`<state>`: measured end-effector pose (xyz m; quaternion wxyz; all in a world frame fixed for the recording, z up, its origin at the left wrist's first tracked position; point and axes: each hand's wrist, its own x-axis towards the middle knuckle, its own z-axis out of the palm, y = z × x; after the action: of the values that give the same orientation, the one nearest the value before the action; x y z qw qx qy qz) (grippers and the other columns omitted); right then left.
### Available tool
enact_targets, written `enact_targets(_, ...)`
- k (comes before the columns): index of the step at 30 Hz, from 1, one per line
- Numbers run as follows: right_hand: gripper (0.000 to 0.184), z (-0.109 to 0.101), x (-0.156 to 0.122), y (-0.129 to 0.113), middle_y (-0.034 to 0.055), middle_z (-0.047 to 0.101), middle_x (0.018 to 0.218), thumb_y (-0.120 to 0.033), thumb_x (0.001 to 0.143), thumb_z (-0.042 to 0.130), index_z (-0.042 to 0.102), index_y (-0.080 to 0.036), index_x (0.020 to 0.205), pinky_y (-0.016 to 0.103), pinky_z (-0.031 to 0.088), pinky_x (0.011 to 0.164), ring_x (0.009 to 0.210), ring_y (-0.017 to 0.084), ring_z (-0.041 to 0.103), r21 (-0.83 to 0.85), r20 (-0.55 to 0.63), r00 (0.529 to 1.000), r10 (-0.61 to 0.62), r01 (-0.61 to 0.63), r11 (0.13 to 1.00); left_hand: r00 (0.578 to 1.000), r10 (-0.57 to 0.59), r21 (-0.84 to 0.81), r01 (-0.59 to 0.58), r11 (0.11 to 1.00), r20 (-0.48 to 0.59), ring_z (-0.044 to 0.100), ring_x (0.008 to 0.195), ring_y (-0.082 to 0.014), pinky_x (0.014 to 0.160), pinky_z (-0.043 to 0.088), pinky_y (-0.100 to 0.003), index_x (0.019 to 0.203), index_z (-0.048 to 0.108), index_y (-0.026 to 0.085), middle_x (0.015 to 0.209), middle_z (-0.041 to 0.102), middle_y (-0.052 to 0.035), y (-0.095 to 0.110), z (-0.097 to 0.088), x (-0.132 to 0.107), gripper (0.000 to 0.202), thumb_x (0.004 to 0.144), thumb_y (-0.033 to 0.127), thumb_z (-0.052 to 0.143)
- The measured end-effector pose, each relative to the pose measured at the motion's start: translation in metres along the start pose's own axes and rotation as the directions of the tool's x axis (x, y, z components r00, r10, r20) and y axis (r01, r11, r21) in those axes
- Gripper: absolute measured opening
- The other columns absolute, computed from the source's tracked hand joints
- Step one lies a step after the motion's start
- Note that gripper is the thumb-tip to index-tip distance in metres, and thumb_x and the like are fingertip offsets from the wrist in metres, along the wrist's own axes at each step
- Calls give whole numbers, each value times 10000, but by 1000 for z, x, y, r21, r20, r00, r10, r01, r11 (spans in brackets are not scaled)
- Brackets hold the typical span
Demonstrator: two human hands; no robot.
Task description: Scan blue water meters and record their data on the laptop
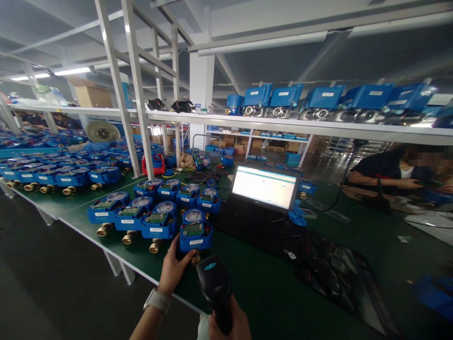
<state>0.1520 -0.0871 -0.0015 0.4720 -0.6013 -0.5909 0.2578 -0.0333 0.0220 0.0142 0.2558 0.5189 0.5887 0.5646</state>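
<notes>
My left hand [172, 268], a white watch on its wrist, grips the near left side of a blue water meter [196, 231]. The meter has a round dial, a green circuit board showing and a white barcode label facing me. Its brass pipe end [196, 257] sticks out by my thumb. In my right hand [238, 322] is a black barcode scanner [214, 278], held just in front of the meter; its trigger is hidden. More blue meters [159, 226] with brass ends stand in rows directly left of and behind this one.
An open laptop [264, 189] stands behind right of the meter, with a dark mat [339, 269] beside it. Many meters [72, 177] line the left bench. Blue boxed units [288, 97] sit on the overhead shelf, held by metal posts. A co-worker [385, 170] sits at far right.
</notes>
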Motion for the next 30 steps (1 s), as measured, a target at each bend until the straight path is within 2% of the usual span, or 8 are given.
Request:
enact_targets(5, 606, -49, 40, -4, 123, 568, 1283, -393, 764, 533, 480, -145, 1315, 389, 445, 970, 1160, 273, 540, -38, 143, 990, 19, -13, 999, 1000, -18, 23, 18, 1000, 21, 530, 1165, -323, 1013, 405, -475, 1278, 451, 168, 1220, 608, -139, 5, -2, 0, 750, 668, 554, 656)
enact_targets(10, 601, -83, 67, 12, 114, 607, 1191, -429, 740, 567, 526, -183, 1287, 464, 454, 938, 1094, 300, 559, -240, 128, 984, 121, -88, 967, 998, -63, 68, 61, 996, 25, 514, 1170, -376, 1008, 395, -537, 1305, 434, 114, 1209, 595, -192, 10, -5, 0, 868, 623, 607, 647)
enact_targets(13, 539, -103, 78, 29, 91, 600, 1182, -481, 780, 554, 554, -221, 1252, 448, 442, 951, 1098, 280, 539, -313, 91, 996, 9, 20, 950, 995, -91, 94, 87, 992, 37, 510, 1172, -382, 1014, 386, -537, 1320, 413, 97, 1221, 583, -208, 9, -6, 1, 910, 618, 636, 624)
enact_targets(16, 565, -143, 100, 55, 113, 537, 1271, -541, 847, 449, 503, -194, 1289, 470, 372, 1026, 1207, 283, 449, -458, -47, 985, -167, 127, 880, 994, -104, 116, 98, 988, 47, 505, 1179, -378, 1016, 388, -522, 1331, 393, 96, 1222, 583, -206, 10, -6, 1, 931, 620, 656, 609)
enact_targets(19, 618, -193, 126, 93, 176, 516, 1257, -581, 842, 389, 517, -126, 1240, 542, 358, 1013, 1207, 342, 427, -659, -221, 922, -318, 100, 746, 991, -128, 135, 121, 984, 49, 514, 1166, -388, 1003, 403, -524, 1331, 387, 89, 1210, 590, -211, 14, -6, 1, 962, 597, 671, 605)
enact_targets(22, 625, -227, 142, 130, 193, 495, 1275, -585, 813, 405, 523, -117, 1210, 559, 374, 998, 1208, 364, 437, -743, -198, 919, -340, 86, 664, 984, -169, 131, 160, 978, 54, 520, 1159, -391, 1004, 405, -523, 1322, 390, 94, 1197, 601, -209, 18, -6, 1, 973, 574, 679, 602)
enact_targets(25, 582, -236, 141, 152, 147, 485, 1310, -526, 810, 441, 493, -154, 1255, 472, 431, 982, 1184, 310, 489, -737, -134, 951, -277, 92, 670, 978, -203, 123, 195, 973, 54, 517, 1163, -393, 1004, 408, -518, 1301, 409, 106, 1203, 601, -208, 20, -7, 1, 963, 554, 682, 605)
enact_targets(30, 495, -229, 133, 154, 82, 509, 1292, -474, 831, 414, 512, -237, 1254, 420, 503, 890, 1090, 268, 562, -744, -182, 961, -206, 2, 668, 974, -221, 120, 215, 969, 41, 493, 1189, -396, 1023, 387, -509, 1281, 424, 93, 1237, 571, -229, 25, -7, 1, 979, 524, 686, 608)
